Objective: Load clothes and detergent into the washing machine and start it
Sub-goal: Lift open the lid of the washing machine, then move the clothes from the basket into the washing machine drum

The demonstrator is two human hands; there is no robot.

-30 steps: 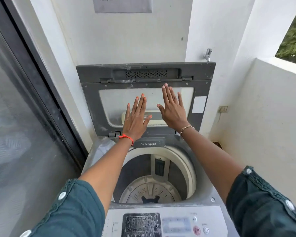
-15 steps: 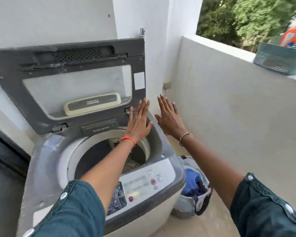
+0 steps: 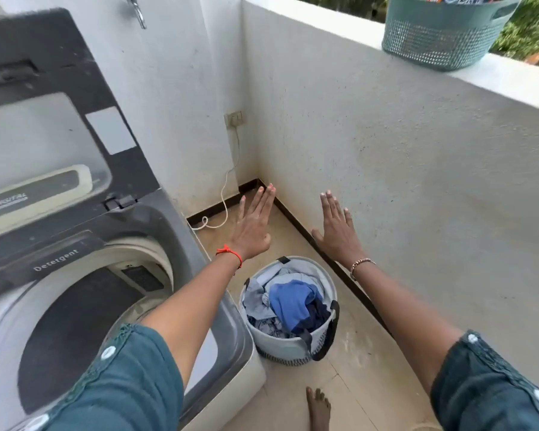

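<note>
A top-loading washing machine (image 3: 231,346) stands at the left with its grey lid (image 3: 59,126) raised and its drum (image 3: 75,331) showing no clothes. A strip marked "Detergent" (image 3: 56,260) runs behind the drum. On the floor to its right sits a white laundry basket (image 3: 288,346) holding blue and grey clothes (image 3: 293,303). My left hand (image 3: 253,225) and my right hand (image 3: 336,233) are stretched out flat above and beyond the basket, fingers apart, holding nothing.
A teal plastic basket (image 3: 433,35) with colourful packets rests on the low white balcony wall (image 3: 386,150) at the right. A wall socket (image 3: 234,118) with a white cord (image 3: 223,194) is in the corner. My bare foot (image 3: 318,409) is on the tan floor.
My view has swung right from the raised lid to the floor beside the machine. Both hands moved off the lid and now hover over the laundry basket.
</note>
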